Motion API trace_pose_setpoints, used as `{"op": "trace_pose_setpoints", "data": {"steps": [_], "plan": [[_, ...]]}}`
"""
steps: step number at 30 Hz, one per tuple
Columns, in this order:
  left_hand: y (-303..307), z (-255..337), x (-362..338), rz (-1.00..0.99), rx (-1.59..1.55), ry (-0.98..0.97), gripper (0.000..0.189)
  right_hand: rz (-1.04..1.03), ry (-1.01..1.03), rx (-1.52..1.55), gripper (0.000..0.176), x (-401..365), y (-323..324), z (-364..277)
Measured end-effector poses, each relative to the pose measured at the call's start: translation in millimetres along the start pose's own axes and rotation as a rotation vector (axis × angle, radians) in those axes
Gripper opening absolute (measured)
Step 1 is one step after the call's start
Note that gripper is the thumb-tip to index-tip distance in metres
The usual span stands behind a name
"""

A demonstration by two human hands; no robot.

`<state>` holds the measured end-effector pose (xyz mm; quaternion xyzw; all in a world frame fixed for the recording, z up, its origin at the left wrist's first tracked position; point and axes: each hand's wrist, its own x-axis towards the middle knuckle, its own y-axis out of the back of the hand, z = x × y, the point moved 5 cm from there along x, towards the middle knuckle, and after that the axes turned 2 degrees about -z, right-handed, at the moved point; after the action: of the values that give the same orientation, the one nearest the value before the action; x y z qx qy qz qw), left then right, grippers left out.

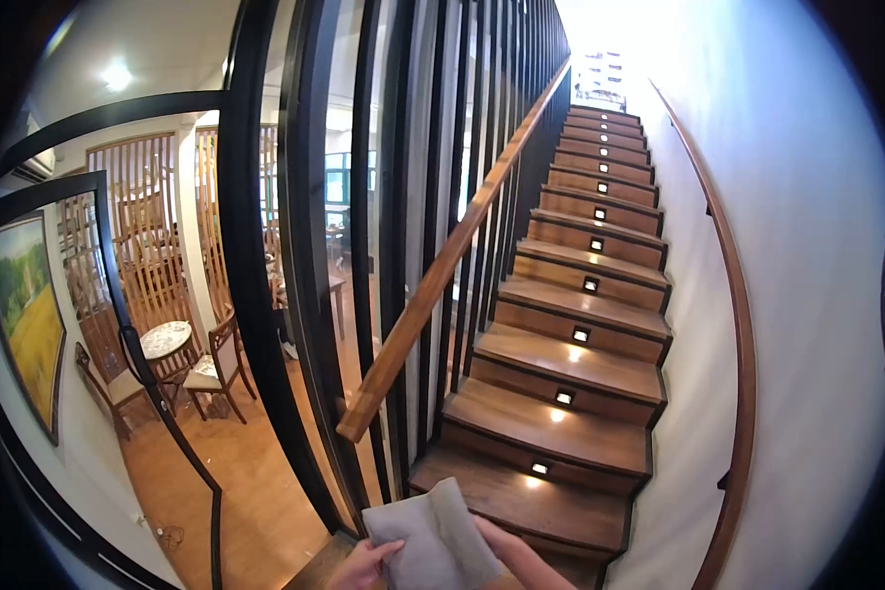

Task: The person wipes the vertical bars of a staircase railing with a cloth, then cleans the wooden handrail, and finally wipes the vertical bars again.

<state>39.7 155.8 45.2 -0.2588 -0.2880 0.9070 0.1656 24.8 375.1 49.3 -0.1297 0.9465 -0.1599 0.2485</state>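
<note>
A folded grey cloth (428,541) is held low in front of me, at the foot of the stairs. My left hand (366,563) grips its left edge, with the thumb lying over the top. My right hand (509,547) is at the cloth's right side; its fingers pass behind the fabric and are hidden. Beyond the cloth rise the wooden stairs (551,413), with small lights set in the risers. Left of them runs a wooden handrail (433,295), above and apart from both hands.
Black vertical bars (310,246) flank the stairs on the left. A second handrail (733,295) follows the white wall on the right. Through a black-framed glass door (133,344) at left are a round table (166,339), wooden chairs (224,364) and a framed painting (28,315).
</note>
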Motion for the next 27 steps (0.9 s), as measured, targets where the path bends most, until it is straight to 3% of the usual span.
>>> {"op": "trace_pose_setpoints", "data": {"steps": [2, 4, 6, 8, 10, 12, 15, 18, 19, 21, 23, 25, 27], "plan": [[-7, 22, 1, 0.004, 0.212, -0.085, 0.047, 0.070, -0.037, 0.147, 0.053, -17, 5, -10], [-16, 49, 6, -0.005, 0.411, -0.197, 0.051, 0.157, 0.330, -0.015, 0.048, -29, 0, -27], [-20, 74, 29, -0.041, 0.563, -0.430, 0.047, 0.244, 0.695, -0.187, 0.043, -45, -23, -39], [-24, 98, 60, 0.159, 0.915, -0.840, 0.045, 0.329, 1.049, -0.364, 0.037, -67, -57, -43], [-22, 120, 114, 0.192, 1.118, -0.834, 0.048, -0.248, 0.848, -0.667, 0.038, -71, -130, -31], [-51, 153, 132, 0.200, 1.117, -0.956, 0.048, -0.254, 1.008, -1.132, 0.040, -105, -193, -31], [-86, 195, 151, 0.066, 1.042, -0.829, 0.038, 0.209, 1.360, -1.309, 0.041, -105, -221, -23], [-105, 234, 155, 0.019, 0.880, -0.676, 0.036, 0.036, 1.242, -1.205, 0.035, -109, -226, -39], [-118, 243, 141, -0.012, 0.716, -0.655, 0.035, -0.064, 1.177, -1.166, 0.038, -114, -227, -39], [-109, 275, 163, 0.034, 0.741, -0.663, 0.035, -0.260, 1.041, -1.077, 0.044, -133, -228, -34], [-88, 307, 186, 0.082, 0.808, -0.632, 0.034, -0.601, 1.015, -0.837, 0.028, -163, -236, -10], [-82, 324, 183, 0.122, 0.882, -0.608, 0.036, -0.932, 0.962, -0.577, 0.031, -186, -243, 11], [-102, 319, 161, 0.154, 0.986, -0.612, 0.037, -0.914, 0.768, -0.479, 0.030, -164, -236, 15]]}}
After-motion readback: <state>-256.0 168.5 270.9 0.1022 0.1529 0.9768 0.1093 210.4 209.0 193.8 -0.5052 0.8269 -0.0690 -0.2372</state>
